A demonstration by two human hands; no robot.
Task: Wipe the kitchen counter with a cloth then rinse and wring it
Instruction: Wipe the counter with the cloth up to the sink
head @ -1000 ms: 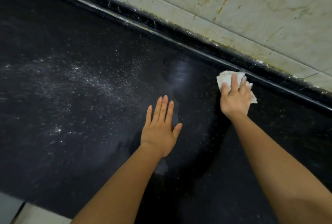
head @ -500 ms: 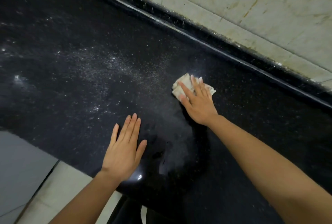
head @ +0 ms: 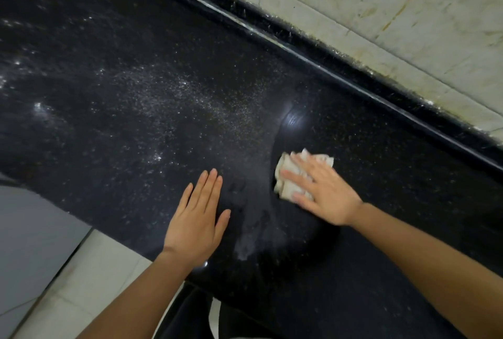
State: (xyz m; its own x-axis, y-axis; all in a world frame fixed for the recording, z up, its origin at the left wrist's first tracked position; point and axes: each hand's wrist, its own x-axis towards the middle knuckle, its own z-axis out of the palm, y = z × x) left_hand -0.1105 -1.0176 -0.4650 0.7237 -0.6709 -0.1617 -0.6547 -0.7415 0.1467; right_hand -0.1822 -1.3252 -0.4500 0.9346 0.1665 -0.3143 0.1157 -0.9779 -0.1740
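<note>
A crumpled white cloth lies on the black speckled counter, right of centre. My right hand presses flat on top of it, fingers spread and pointing left, covering most of it. My left hand rests palm down on the counter near its front edge, fingers straight and together, holding nothing. White powdery dust is scattered over the counter left of the cloth. A shiny wiped arc shows just beyond the cloth.
A raised black backsplash ledge runs diagonally along the back, below stained pale wall tiles. The counter's front edge drops to a pale tiled floor at lower left. A damp smear lies between my hands.
My right hand has swept the cloth from the backsplash toward the counter's middle and then nearer to me. My left hand stays flat on the counter. The view has shifted.
</note>
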